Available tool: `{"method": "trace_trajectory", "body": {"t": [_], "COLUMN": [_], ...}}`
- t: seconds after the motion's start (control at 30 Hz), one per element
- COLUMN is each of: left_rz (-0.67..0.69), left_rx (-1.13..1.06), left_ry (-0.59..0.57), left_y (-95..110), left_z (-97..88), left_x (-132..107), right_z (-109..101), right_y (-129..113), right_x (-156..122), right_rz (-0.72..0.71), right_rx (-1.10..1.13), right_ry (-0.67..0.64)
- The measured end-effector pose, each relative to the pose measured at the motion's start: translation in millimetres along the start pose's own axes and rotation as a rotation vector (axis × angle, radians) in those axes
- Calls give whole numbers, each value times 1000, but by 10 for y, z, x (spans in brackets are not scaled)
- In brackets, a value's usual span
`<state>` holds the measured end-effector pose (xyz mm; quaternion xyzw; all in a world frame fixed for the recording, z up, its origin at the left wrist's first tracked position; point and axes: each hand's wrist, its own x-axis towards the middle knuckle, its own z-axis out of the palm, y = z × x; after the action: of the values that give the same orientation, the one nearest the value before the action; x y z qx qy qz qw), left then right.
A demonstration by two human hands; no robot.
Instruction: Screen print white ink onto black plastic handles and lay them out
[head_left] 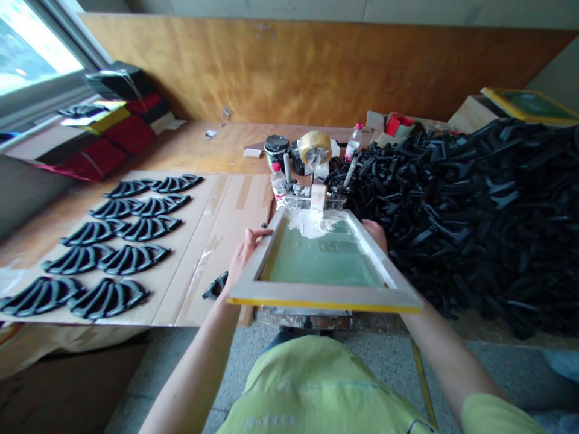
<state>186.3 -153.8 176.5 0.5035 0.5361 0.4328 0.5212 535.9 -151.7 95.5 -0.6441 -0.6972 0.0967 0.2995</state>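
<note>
A screen printing frame (325,293) with a green mesh (321,259) is tilted up in front of me, clamped at its far end. My left hand (243,256) grips its left side, index finger stretched along the edge and the other fingers partly hidden. On the opposite side, my right hand (376,235) is closed at the frame's outer edge, its fingertips out of sight. A black ribbed, fan-shaped part (215,286) shows beside my left wrist, partly covered by the forearm. Whitish paste (312,226) smears the mesh's far end.
Several black fan-shaped parts (136,259) lie in rows on the cardboard (181,295) at left. A big heap of black parts (470,223) fills the right side. Behind the clamp stand a tape roll (315,144), a tub (276,147) and bottles (354,143).
</note>
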Motion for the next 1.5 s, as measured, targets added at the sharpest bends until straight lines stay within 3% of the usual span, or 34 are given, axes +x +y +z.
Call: {"method": "trace_trajectory", "body": {"t": [0.07, 0.13, 0.23, 0.3, 0.4, 0.47, 0.6, 0.7, 0.83, 0.9, 1.0, 1.1, 1.23, 1.33, 1.43, 1.5], "left_rz": [-113, -185, -234, -241, -244, -246, -234, -223, -234, -250, -266, -268, -224, -151, 6, 145], "left_rx": [34, 4, -13, -1, 8, 7, 12, 7, 13, 19, 9, 6, 19, 3, -121, -232], "left_ry": [-43, -57, -45, -43, -57, -55, -50, -51, -21, -8, -2, -17, -52, -26, 28, 63], "left_y": [-275, -565, -934, -1089, -1193, -1215, -1236, -1232, -1185, -1156, -1103, -978, -620, -265, 74, 260], "left_z": [-45, -32, 28, 51, 42, 27, 21, 31, 38, 42, 53, 47, -14, -29, 49, 138], "left_x": [-124, -191, -178, -130, -70, -57, -74, -93, -100, -101, -112, -145, -208, -195, -49, 106], "right_z": [-106, -87, 115, 282, 445, 454, 287, 180, 246, 311, 335, 291, 159, -78, -295, -289], "right_y": [-18, -203, -630, -859, -979, -934, -771, -735, -764, -750, -712, -740, -802, -636, -286, -80], "right_x": [209, 450, 744, 812, 670, 473, 198, 252, 286, 169, 11, 156, 723, 1017, 971, 769], "right_rz": [65, 9, -155, -159, -149, -250, -561, -607, -483, -513, -594, -488, -277, -124, 80, 227], "right_rx": [-33, -98, -218, -292, -333, -303, -136, -68, -94, -91, -44, -24, -108, -173, -118, -78], "right_ry": [178, 260, 94, -74, -209, -237, -355, -462, -303, -225, -259, -258, -167, -63, 145, 202]}}
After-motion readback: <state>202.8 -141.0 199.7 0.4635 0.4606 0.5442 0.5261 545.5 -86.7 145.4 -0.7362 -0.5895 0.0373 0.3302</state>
